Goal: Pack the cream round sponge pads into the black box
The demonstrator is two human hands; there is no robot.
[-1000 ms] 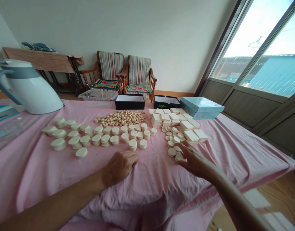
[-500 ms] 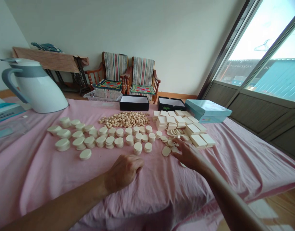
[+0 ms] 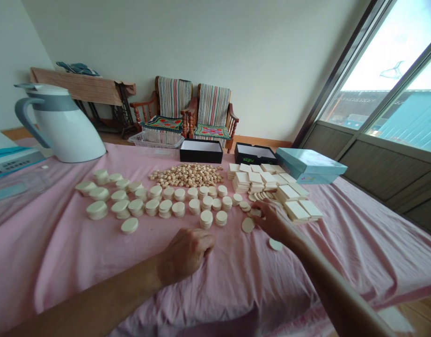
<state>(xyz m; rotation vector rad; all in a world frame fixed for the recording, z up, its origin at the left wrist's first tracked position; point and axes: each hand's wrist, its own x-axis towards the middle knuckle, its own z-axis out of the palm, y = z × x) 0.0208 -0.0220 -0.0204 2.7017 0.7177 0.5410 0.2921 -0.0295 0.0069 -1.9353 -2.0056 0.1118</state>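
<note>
The right hand [image 3: 273, 222] reaches in from the near right, its thumb and fingers bent about a pale disc [image 3: 256, 213] in the small cluster of loose discs; whether it grips that disc or only touches it, I cannot tell. A single flat disc [image 3: 248, 225] lies just beside its fingertips, to their near left, and another round piece [image 3: 275, 244] lies near the wrist, on the near side. Just beyond the fingers, a row of overlapping discs [image 3: 262, 196] leans along the cloth.

The left hand [image 3: 189, 252] rests on the pink cloth [image 3: 236, 281], loosely clenched, left of the right hand and well apart from it; its palm is hidden, so I cannot tell whether anything is inside. Two short stacks of discs [image 3: 206, 218] stand just beyond its knuckles, toward the right. More disc stacks [image 3: 152, 207] spread in uneven rows to the far left of it.

To the right of the right hand, and beyond it, square tiles [image 3: 295, 210] are piled close together. Farther off lie a heap of small wooden pieces [image 3: 187, 176], a black box [image 3: 201, 153] and a light blue box [image 3: 311, 166].
</note>
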